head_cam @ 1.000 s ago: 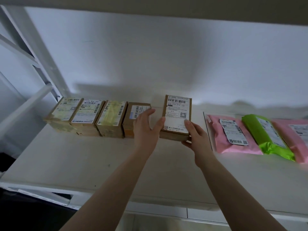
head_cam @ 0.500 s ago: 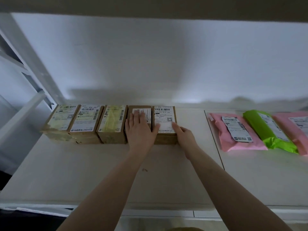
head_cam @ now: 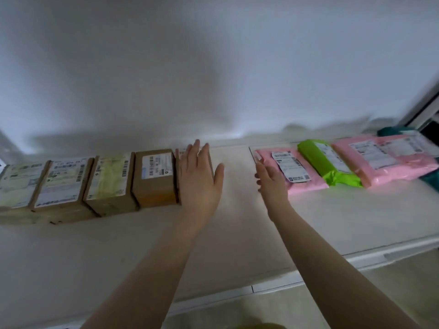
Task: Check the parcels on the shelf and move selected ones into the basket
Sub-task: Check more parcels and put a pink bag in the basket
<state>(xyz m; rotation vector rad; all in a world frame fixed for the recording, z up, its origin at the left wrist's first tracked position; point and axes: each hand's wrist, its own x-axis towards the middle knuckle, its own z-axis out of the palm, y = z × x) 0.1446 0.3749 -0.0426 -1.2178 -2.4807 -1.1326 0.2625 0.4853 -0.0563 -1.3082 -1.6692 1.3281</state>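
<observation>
Several brown cardboard parcels with white labels stand in a row on the white shelf (head_cam: 237,233) at the left; the plain brown one (head_cam: 155,178) is second from the row's right end. My left hand (head_cam: 199,179) lies flat, fingers apart, over the rightmost box (head_cam: 178,162), hiding most of it. My right hand (head_cam: 270,181) hovers open at the left edge of a pink mailer bag (head_cam: 294,169), holding nothing. A green mailer (head_cam: 325,162) and a larger pink mailer (head_cam: 384,157) lie further right. No basket is in view.
A dark teal parcel (head_cam: 430,179) lies at the far right beside a shelf upright (head_cam: 425,108). The white back wall closes the shelf behind. A seam (head_cam: 255,176) splits the shelf board between boxes and mailers. The shelf's front edge (head_cam: 251,288) runs below my forearms.
The lifted box was set down at the right end of the box row. My right hand let go and moved right to the pink mailer. The view swung right.
</observation>
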